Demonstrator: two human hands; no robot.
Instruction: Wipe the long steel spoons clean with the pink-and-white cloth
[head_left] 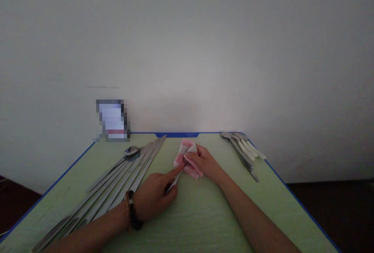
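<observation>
My left hand (156, 194) is closed around a thin metal piece of cutlery (175, 181), its index finger stretched along it toward the cloth. The far end of that piece is hidden, so whether it is a spoon or a fork cannot be told. A pink and white cloth (188, 146) is pinched in my right hand (208, 163), thumb on top, folded about the hidden end. Left of my left hand, several table knives (146, 163) and spoons (132, 150) lie side by side, partly covered by my left forearm.
At the far right of the green table (210, 222) lies a bunch of metal spoons (241, 151), with several white-handled utensils (248, 150) beside it. A blurred-out device with a lit screen (112, 118) leans on the wall (187, 50) at the back left. Blue edging (177, 134) borders the tabletop.
</observation>
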